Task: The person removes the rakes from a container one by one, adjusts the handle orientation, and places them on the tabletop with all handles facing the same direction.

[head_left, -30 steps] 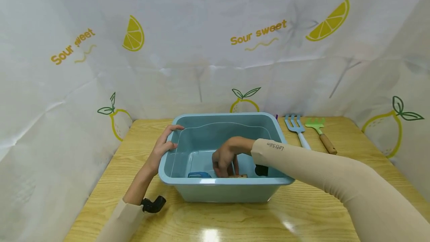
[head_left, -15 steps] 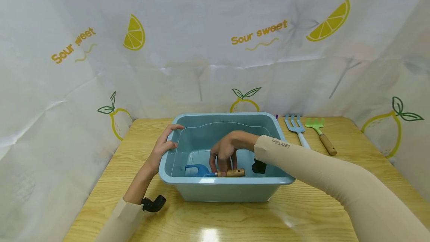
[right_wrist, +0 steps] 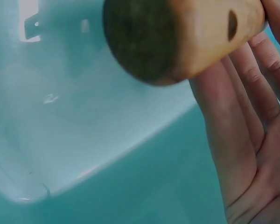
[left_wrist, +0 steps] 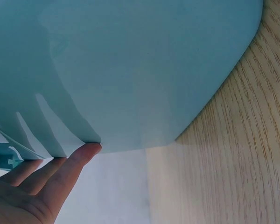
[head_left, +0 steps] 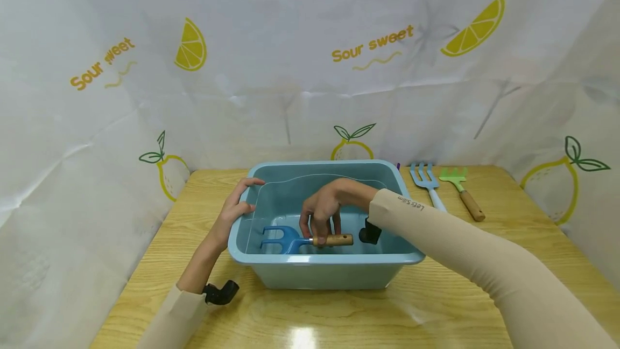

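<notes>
**Blue rake held inside the tub**

Here, at the centre of the head view, the right hand [head_left: 322, 214] reaches down into a light blue rectangular plastic tub [head_left: 329, 272] and pinches the wooden handle of a small blue-headed hand rake [head_left: 302, 239], fingers curled round it. The rake lies roughly level inside the tub, its blue prongs toward the left of the frame and its handle end toward the right. In the right wrist view the round butt of the handle fills the top of the frame, with fingers [right_wrist: 233, 140] beside it.

The left hand [head_left: 234, 210] grips the tub's left rim, thumb outside and fingers curled over the edge.

The tub stands on a pale wooden desk [head_left: 339, 316]. In the right half of the frame, just beside the tub, lie a light blue garden fork [head_left: 426, 185] and a green rake with a wooden handle [head_left: 462, 190].
</notes>
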A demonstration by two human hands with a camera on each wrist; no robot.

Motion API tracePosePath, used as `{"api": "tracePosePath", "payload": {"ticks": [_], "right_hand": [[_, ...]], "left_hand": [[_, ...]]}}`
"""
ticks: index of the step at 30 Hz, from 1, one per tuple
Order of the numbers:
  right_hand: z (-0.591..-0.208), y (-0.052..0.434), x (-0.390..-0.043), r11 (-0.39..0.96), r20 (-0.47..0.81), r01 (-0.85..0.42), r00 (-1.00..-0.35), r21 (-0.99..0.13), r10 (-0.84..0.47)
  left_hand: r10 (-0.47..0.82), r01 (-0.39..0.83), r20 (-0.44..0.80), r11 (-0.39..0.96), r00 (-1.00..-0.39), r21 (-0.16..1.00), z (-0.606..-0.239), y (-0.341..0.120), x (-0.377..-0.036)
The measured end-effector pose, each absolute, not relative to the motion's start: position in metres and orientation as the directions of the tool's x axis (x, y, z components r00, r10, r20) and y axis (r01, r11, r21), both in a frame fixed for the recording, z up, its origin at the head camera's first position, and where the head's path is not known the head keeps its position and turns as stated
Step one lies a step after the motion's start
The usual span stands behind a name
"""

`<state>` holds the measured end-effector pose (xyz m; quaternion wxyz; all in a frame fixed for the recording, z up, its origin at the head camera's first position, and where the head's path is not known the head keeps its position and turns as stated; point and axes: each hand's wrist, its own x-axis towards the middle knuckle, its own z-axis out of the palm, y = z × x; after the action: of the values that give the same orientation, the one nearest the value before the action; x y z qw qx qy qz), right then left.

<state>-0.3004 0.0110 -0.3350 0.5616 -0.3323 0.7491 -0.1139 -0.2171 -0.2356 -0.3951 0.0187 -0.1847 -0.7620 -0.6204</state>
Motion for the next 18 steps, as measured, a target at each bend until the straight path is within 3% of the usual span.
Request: {"api": "tracePosePath", "payload": {"ticks": [18], "right_hand": [[-0.324,0.017,-0.304,0.77,-0.766,-0.328,-0.173,-0.548,-0.619]], "left_hand": [[0.259,0.297,0.249,0.166,-0.933,0.941,-0.397,-0.237,-0.218]]}}
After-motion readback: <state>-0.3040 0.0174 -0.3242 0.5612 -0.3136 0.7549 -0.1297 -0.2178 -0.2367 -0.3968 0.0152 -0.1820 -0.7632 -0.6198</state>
